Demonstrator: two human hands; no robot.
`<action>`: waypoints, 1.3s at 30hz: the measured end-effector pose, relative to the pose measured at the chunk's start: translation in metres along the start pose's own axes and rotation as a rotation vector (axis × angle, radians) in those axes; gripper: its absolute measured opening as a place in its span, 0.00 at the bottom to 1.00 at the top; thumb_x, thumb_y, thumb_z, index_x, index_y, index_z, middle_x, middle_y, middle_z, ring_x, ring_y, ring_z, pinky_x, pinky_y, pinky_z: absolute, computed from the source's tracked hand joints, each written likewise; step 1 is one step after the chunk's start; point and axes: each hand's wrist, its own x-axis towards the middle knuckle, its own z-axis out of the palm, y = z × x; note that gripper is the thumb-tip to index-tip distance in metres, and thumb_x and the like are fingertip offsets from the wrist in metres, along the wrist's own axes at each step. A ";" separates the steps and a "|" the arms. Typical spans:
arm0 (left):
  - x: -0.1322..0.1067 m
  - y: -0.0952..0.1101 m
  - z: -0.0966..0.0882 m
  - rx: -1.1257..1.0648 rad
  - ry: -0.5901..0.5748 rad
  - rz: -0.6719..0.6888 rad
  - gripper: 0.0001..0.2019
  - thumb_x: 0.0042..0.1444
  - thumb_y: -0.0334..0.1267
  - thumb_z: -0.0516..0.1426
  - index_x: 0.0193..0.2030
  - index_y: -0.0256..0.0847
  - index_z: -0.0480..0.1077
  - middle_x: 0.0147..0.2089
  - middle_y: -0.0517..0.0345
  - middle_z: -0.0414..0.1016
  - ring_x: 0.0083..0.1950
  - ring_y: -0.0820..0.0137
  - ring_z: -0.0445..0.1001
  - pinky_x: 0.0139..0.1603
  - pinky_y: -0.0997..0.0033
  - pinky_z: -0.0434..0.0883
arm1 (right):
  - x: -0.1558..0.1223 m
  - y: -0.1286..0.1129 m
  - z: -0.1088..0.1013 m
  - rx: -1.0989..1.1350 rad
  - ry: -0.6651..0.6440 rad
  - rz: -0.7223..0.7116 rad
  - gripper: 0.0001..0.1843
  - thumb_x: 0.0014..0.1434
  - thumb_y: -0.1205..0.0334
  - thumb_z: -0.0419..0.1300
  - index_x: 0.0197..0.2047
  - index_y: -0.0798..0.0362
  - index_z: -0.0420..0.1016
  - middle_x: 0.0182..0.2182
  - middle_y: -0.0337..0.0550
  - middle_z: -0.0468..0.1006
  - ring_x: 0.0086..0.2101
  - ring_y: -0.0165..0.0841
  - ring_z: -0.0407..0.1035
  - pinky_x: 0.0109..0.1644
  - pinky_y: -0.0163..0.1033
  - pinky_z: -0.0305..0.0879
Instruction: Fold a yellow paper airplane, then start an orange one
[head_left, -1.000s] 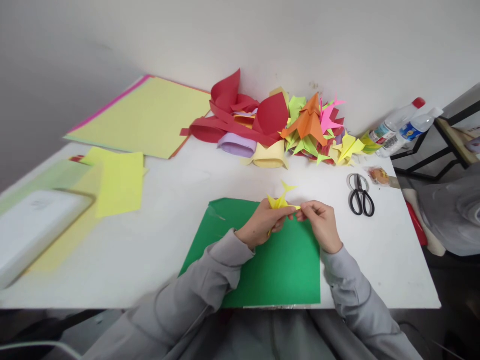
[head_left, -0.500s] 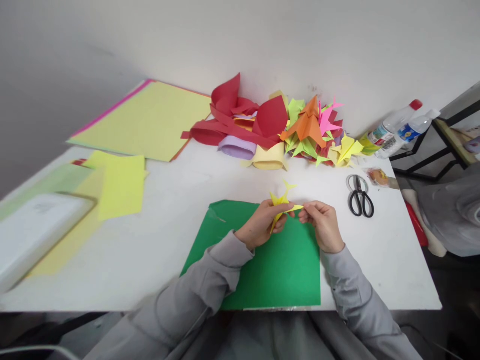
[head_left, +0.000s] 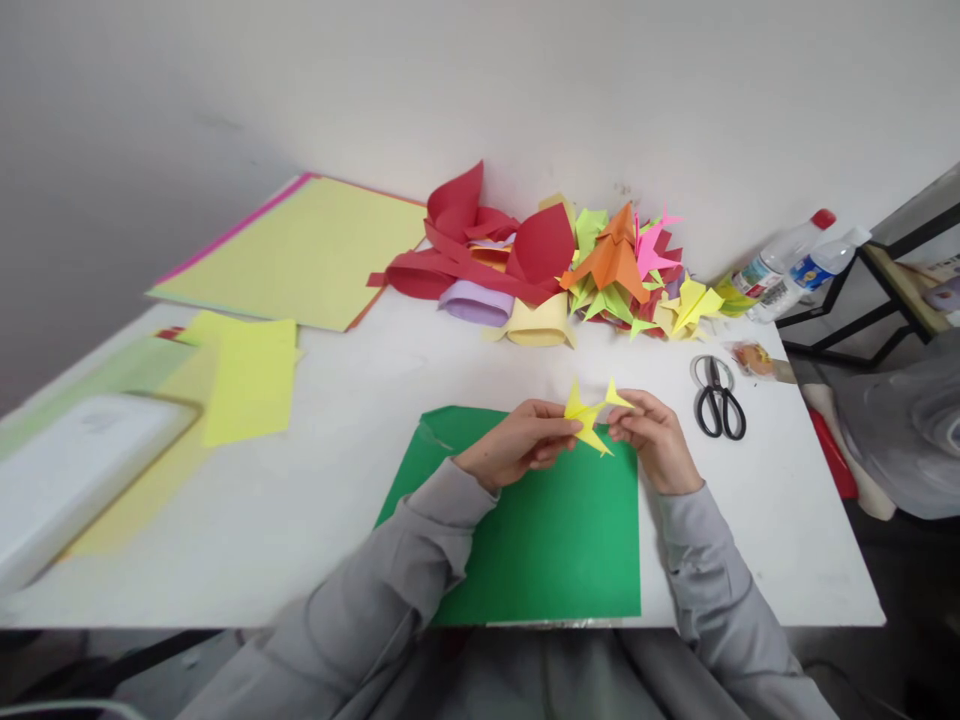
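Observation:
A small yellow folded paper figure (head_left: 592,414) with pointed tips is held just above the far edge of a green paper sheet (head_left: 547,540) on the white table (head_left: 360,500). My left hand (head_left: 517,443) pinches its left side with the fingertips. My right hand (head_left: 651,437) pinches its right side, fingers curled. Both grey sleeves reach in from the near table edge.
Black scissors (head_left: 718,398) lie right of my hands. A heap of folded and curled coloured paper (head_left: 570,265) sits against the wall. Large yellow sheets (head_left: 300,255), smaller yellow sheets (head_left: 251,375) and a white box (head_left: 67,470) lie left. Two plastic bottles (head_left: 791,262) rest at the far right.
The yellow figure has been turned between my hands, so its points now stick out up and to the right. Both hands shifted slightly right and away from me.

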 end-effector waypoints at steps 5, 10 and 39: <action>-0.001 0.000 0.000 0.053 -0.047 -0.032 0.16 0.43 0.44 0.68 0.21 0.33 0.72 0.17 0.63 0.64 0.13 0.85 0.51 0.13 0.80 0.46 | -0.005 0.002 0.005 -0.165 -0.099 -0.054 0.13 0.46 0.59 0.71 0.37 0.51 0.80 0.24 0.36 0.79 0.26 0.29 0.71 0.34 0.36 0.67; 0.000 0.002 -0.003 -0.121 0.022 0.034 0.13 0.42 0.40 0.69 0.31 0.31 0.77 0.25 0.57 0.73 0.15 0.84 0.53 0.13 0.80 0.48 | -0.005 0.007 0.005 -0.282 0.049 -0.221 0.11 0.48 0.54 0.71 0.30 0.52 0.78 0.21 0.35 0.76 0.24 0.29 0.68 0.31 0.36 0.66; -0.002 0.003 0.006 -0.204 0.014 -0.036 0.16 0.43 0.43 0.69 0.36 0.35 0.78 0.33 0.56 0.75 0.33 0.73 0.71 0.31 0.76 0.67 | -0.026 0.050 0.009 -1.186 0.086 -1.181 0.03 0.57 0.63 0.63 0.31 0.46 0.76 0.21 0.41 0.77 0.22 0.35 0.70 0.28 0.42 0.62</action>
